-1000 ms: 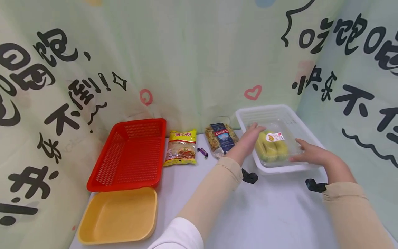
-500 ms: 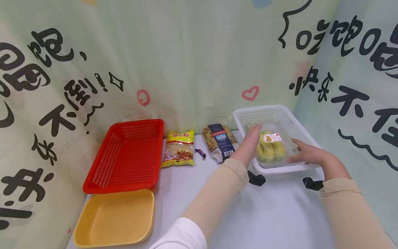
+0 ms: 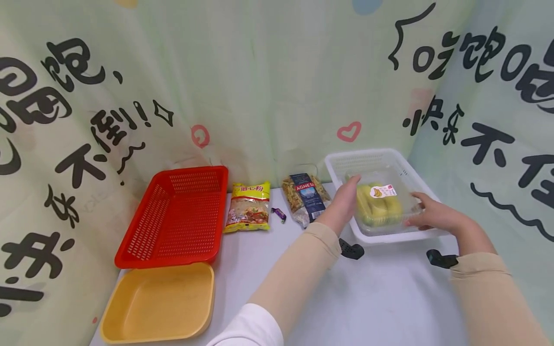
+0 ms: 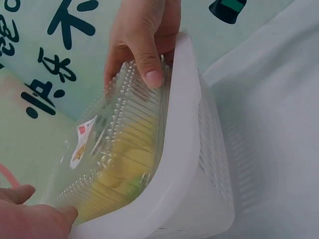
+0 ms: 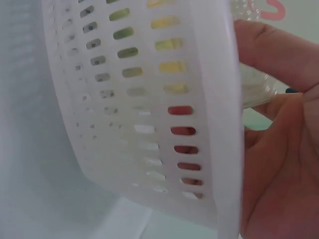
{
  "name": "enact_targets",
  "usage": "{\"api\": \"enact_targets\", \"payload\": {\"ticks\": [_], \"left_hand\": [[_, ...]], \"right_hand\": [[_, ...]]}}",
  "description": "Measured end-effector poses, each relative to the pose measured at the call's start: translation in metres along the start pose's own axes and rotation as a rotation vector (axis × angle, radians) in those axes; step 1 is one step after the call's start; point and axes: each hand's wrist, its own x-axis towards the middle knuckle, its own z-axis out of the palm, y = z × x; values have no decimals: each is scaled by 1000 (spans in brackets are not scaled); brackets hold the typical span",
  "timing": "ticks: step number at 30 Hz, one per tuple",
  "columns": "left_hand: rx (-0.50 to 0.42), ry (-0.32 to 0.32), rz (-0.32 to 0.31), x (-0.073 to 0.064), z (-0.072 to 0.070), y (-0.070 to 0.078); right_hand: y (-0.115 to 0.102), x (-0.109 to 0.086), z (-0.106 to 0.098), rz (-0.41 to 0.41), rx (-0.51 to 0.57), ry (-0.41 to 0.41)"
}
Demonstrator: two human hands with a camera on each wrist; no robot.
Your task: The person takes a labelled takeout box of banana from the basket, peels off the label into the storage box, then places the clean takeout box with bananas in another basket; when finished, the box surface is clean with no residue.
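Showing a clear, rectangular plastic box (image 3: 375, 220) with finely ribbed walls and a glinting lid. Revealing through the plastic plump yellow contents (image 4: 127, 164), tinged green in places. Bearing on top a small white label (image 3: 383, 191) with red print. Sitting inside a white, slotted plastic basket (image 4: 182, 119) and rising above the near rim. Pinching the right edge between thumb and fingers of the right hand (image 3: 439, 216). Touching the left side with the left hand (image 3: 344, 204); hiding too much of its fingers to tell whether pinching or pressing flat. Showing just left of the basket a see-through food bag with a dark blue label (image 3: 308, 199), then a small purple wrapped sweet (image 3: 279, 215), then a yellow-topped noodle packet (image 3: 248, 207). Showing farther left a red slotted plastic basket (image 3: 190, 216), just beyond a plain yellow plastic tray (image 3: 162, 302), all resting on a pale table (image 3: 389, 298).
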Motion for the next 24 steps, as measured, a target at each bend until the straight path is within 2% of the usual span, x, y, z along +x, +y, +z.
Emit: {"api": "enact_targets", "payload": {"ticks": [3, 6, 10, 13, 17, 24], "left_hand": [[90, 9, 28, -2, -2, 1], [225, 27, 88, -4, -3, 4], [392, 13, 175, -7, -6, 7], [479, 7, 219, -8, -8, 9], [524, -7, 253, -9, -10, 12], [479, -110, 292, -13, -16, 18]], "right_hand": [[0, -4, -4, 11, 14, 1], [-1, -7, -7, 18, 14, 8], [-2, -8, -9, 20, 9, 26], [-6, -9, -10, 13, 11, 45], [-15, -14, -11, 1, 18, 70], [-31, -18, -11, -41, 39, 103]]}}
